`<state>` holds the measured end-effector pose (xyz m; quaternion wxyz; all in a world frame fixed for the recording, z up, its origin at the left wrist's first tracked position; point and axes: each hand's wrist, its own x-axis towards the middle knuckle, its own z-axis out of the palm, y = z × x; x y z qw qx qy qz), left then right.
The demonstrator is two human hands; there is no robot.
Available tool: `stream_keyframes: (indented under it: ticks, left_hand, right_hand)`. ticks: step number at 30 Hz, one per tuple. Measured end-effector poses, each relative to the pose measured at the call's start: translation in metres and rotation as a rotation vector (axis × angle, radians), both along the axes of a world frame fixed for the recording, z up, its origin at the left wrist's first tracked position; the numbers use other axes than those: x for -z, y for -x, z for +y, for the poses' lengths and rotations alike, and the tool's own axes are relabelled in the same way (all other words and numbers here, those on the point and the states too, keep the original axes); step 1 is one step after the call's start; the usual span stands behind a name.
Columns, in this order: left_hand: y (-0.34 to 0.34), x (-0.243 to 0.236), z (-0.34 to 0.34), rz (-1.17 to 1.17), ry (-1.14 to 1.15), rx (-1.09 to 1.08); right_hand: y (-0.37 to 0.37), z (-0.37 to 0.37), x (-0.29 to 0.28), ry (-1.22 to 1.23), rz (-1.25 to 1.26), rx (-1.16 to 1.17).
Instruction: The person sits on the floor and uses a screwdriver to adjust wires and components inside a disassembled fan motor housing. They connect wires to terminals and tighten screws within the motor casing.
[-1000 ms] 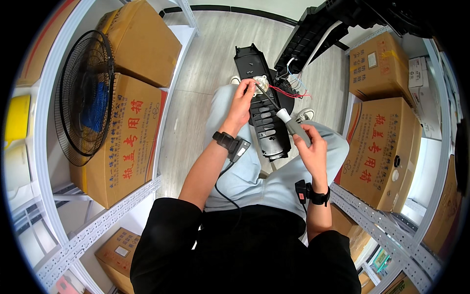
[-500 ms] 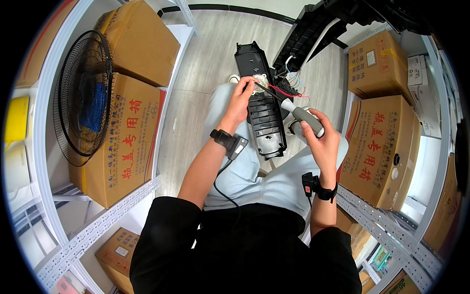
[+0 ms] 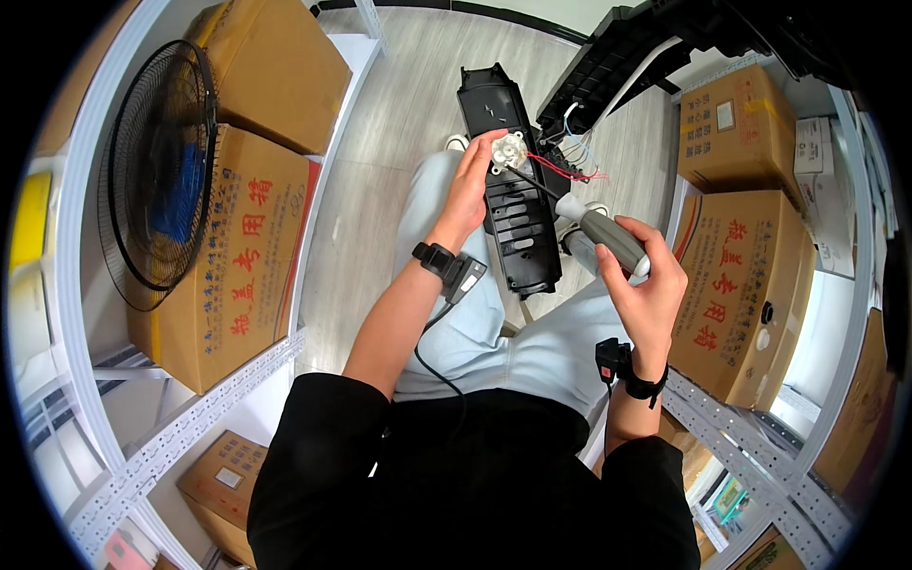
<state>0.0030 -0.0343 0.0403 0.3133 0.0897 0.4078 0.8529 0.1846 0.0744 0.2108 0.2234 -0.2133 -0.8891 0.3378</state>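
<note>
A long black plastic housing (image 3: 525,258) lies lengthwise in front of my knees. Over its middle sits a small clear, round motor-like part (image 3: 509,152) with red wires (image 3: 570,173) running off to the right. My left hand (image 3: 465,195) grips the left edge of this part; its thumb is mostly hidden. In my right hand (image 3: 648,290) is a screwdriver (image 3: 613,239) with a grey handle, its fingers closed round the handle's end. The dark shaft slants up and left, and its tip is at the lower edge of the clear part.
Beyond the housing, a larger black machine body (image 3: 608,81) with a white tube stands at the upper right. Shelves with cardboard boxes (image 3: 242,256) flank me on both sides. A black fan guard (image 3: 157,176) leans on the left. Cables hang from both wrist devices.
My left fingers have moved from beside the screwdriver shaft to the clear part's left edge, leaving more of it visible. My right hand has shifted right and slightly down with the screwdriver.
</note>
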Motion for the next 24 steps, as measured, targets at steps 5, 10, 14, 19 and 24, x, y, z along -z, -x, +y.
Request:
stream_keyframes:
  ticks: [5, 10, 14, 19, 24]
  left_hand:
    - [0.000, 0.001, 0.000, 0.032, 0.024, -0.006]
    - [-0.002, -0.002, -0.001, 0.040, 0.037, -0.009]
    - [-0.002, -0.001, -0.001, 0.051, 0.047, -0.008]
    - [0.000, 0.008, 0.000, 0.058, 0.057, 0.026]
    - [-0.001, 0.003, -0.001, 0.097, 0.081, 0.034]
  right_hand:
    - [0.009, -0.007, -0.004, -0.013, -0.039, -0.020]
    - [0.019, -0.011, -0.007, -0.040, -0.068, -0.022]
    - [0.025, -0.010, -0.009, -0.059, -0.107, -0.046]
    - [0.035, -0.010, -0.015, -0.151, -0.129, -0.130]
    - [0.059, -0.019, -0.034, -0.194, -0.193, -0.198]
